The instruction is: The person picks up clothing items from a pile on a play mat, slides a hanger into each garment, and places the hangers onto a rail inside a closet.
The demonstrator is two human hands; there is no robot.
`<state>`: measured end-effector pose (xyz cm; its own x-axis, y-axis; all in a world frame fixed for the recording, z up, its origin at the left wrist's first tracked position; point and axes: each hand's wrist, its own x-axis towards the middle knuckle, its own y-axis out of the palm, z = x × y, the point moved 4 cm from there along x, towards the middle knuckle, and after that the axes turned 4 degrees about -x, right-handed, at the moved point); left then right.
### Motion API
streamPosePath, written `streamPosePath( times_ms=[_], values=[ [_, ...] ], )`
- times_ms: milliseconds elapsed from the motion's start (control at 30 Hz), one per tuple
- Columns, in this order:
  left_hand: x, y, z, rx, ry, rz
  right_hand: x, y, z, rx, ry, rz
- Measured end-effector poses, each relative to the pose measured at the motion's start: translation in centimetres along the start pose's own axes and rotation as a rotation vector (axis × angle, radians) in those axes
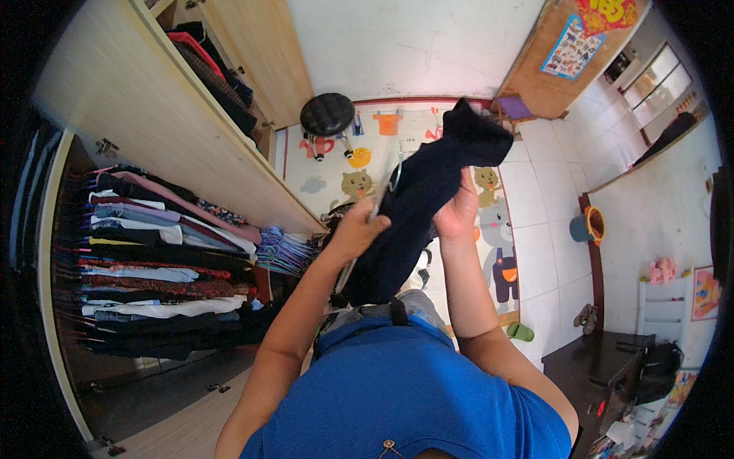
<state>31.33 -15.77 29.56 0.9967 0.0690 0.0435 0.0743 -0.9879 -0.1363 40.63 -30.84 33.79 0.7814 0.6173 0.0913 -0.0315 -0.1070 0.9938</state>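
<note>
A dark navy garment [413, 195] hangs across both of my hands in front of my waist, its upper end bunched toward the far right. My left hand [358, 229] is closed around a pale clothes hanger [375, 209], whose hook points away from me beside the cloth. Under the garment's right side, my right hand [459, 206] supports the fabric, thumb raised along its edge; part of that hand is hidden by the cloth. Whether the hanger sits inside the garment cannot be made out.
At left, an open wardrobe [189, 137] holds several hung clothes [166, 275] and a bunch of hangers [281, 249]. Beyond stand a black round stool [328, 115] and a printed floor mat [321, 198]. A bucket [588, 225], a green slipper [520, 331] and a dark table [596, 356] are at right.
</note>
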Motion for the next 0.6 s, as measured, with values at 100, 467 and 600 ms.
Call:
streamPosePath(
  times_ms=[100,467,600],
  values=[
    [-0.9,2.3,-0.4,0.015,-0.163,0.153,0.6,-1.4,-1.1,-0.016,0.018,-0.013],
    [-0.9,-1.9,-4.7,0.894,0.336,0.164,-2.6,4.5,0.7,-2.723,-0.920,0.012],
    [-0.6,-0.7,-6.5,0.982,0.329,0.319,-2.6,1.2,-3.6,-2.681,-0.065,0.531]
  ],
)
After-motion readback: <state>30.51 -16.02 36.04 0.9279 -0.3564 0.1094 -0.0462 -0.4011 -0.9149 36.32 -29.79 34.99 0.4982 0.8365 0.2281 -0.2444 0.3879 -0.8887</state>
